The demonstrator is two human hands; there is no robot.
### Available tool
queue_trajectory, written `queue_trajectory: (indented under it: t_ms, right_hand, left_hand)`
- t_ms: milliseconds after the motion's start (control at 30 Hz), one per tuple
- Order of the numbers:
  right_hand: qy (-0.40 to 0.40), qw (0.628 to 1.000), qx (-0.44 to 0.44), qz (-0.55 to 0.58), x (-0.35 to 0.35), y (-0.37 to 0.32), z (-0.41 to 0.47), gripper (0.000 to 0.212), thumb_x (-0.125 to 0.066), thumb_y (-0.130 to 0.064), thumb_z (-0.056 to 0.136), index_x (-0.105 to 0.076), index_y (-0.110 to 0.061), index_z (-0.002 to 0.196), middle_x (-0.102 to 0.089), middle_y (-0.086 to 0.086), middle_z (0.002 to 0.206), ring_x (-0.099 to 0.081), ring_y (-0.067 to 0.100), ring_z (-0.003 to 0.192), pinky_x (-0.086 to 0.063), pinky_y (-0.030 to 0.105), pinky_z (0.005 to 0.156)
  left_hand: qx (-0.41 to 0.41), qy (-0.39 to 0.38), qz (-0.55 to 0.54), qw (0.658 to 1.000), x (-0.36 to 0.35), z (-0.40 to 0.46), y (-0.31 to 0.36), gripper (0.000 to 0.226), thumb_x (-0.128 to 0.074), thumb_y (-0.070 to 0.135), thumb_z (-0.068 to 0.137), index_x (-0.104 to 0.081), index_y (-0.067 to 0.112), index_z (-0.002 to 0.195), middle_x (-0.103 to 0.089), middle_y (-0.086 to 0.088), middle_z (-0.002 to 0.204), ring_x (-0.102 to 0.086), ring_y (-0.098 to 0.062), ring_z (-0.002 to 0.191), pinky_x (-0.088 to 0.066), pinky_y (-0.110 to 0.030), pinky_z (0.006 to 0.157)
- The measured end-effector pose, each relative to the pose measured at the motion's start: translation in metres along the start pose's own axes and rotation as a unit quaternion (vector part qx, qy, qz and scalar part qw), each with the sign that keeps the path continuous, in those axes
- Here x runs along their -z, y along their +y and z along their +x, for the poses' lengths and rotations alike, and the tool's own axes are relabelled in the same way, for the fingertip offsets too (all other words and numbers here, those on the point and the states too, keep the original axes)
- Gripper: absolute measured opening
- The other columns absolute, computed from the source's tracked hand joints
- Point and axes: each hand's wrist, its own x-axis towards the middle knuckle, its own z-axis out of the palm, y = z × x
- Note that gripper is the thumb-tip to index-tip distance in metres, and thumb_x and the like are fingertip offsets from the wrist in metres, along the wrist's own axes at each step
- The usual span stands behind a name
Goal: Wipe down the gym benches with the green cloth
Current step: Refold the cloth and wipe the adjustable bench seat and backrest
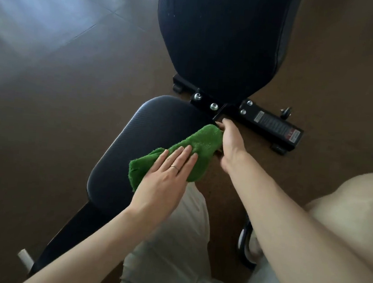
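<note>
A green cloth [194,148] lies on the right edge of a black padded bench seat [136,142]. My left hand [167,175] presses flat on the cloth with straight fingers, a ring on one finger. My right hand [231,142] holds the cloth's far right end at the seat's edge, its fingers curled down out of sight behind the cloth. The bench's black backrest pad [222,39] rises beyond the seat.
The bench's black metal base bar [269,123], with bolts and warning labels, lies on the brown floor right of the seat. A black frame leg [69,228] runs toward the lower left. My light trouser leg [182,241] is beside the seat.
</note>
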Motion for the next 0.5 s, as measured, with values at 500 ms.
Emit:
queue_trajectory:
  t_ms: [500]
  right_hand:
    - [-0.022, 0.999, -0.028, 0.014, 0.010, -0.001, 0.007, 0.063, -0.042, -0.068, 0.096, -0.062, -0.024, 0.136, -0.067, 0.008, 0.130, -0.063, 0.028, 0.118, -0.045, 0.048, 0.106]
  left_hand:
    - [-0.016, -0.042, -0.028, 0.999, -0.003, 0.089, 0.032, 0.062, -0.044, 0.032, 0.106, -0.023, 0.022, 0.162, -0.013, -0.006, 0.171, -0.006, -0.023, 0.159, 0.005, -0.044, 0.127]
